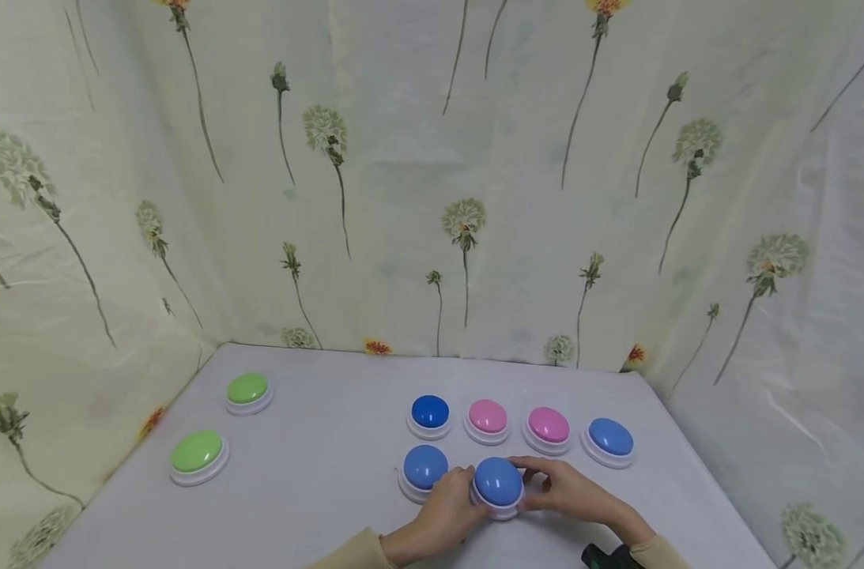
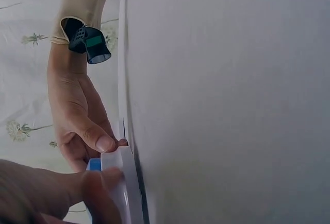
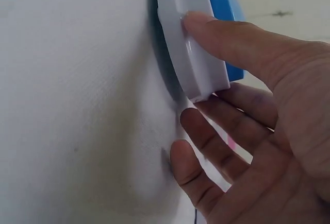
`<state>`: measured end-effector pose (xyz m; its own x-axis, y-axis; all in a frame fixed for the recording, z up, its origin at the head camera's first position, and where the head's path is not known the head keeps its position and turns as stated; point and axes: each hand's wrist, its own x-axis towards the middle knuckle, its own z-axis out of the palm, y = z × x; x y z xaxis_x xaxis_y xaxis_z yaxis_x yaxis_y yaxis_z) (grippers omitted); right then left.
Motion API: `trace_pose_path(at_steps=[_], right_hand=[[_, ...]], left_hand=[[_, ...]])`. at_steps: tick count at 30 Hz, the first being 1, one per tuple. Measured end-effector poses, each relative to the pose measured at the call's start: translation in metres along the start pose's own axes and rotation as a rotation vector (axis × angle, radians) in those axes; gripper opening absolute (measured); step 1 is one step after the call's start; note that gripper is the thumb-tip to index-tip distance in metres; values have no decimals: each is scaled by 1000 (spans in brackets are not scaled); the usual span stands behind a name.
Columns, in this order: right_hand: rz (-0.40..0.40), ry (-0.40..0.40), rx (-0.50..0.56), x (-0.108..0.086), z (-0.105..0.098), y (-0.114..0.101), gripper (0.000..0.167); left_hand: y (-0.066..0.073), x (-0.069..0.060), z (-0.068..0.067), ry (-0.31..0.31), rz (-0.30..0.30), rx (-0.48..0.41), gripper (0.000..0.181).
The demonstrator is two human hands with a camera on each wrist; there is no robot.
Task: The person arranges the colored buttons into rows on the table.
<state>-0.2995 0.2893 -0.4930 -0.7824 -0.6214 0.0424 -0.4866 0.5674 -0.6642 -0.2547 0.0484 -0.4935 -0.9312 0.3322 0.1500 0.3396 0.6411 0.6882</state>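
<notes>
A blue domed button with a white base (image 1: pixel 498 482) is held between both hands at the front of the table. The left hand (image 1: pixel 448 515) grips its left side, thumb along the white base. On its right side the right hand (image 1: pixel 567 493) pinches the rim with thumb and fingers. In the right wrist view the white base (image 3: pixel 188 44) appears slightly off the tabletop, the right thumb (image 3: pixel 227 36) pressed on it and the lower fingers spread. The left wrist view shows both hands meeting at the white base (image 2: pixel 124 183).
Another blue button (image 1: pixel 425 467) stands just left of the hands. Behind are a dark blue button (image 1: pixel 430 412), two pink ones (image 1: pixel 488 416) (image 1: pixel 548 425) and a blue one (image 1: pixel 611 437). Two green buttons (image 1: pixel 247 389) (image 1: pixel 198 452) lie at the left. Patterned cloth (image 1: pixel 403 197) surrounds the table.
</notes>
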Motion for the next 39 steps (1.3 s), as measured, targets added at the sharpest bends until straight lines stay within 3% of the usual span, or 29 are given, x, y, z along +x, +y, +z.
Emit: trace_pose_path(at_steps=[14,24,33,39], right_hand=[[13,-24,70,13,1,7,62],[5,-5,62,15,5,13,64],[51,-16,77,16,4,8,71],[124,-12,119,12,-4,-7,77]], left_hand=[[3,3,2,35,-60,72,63],[2,3,1,24,-22,139,64],[-3,7,-5,8,-12,102,66],[4,4,-22,-16,8,53,69]])
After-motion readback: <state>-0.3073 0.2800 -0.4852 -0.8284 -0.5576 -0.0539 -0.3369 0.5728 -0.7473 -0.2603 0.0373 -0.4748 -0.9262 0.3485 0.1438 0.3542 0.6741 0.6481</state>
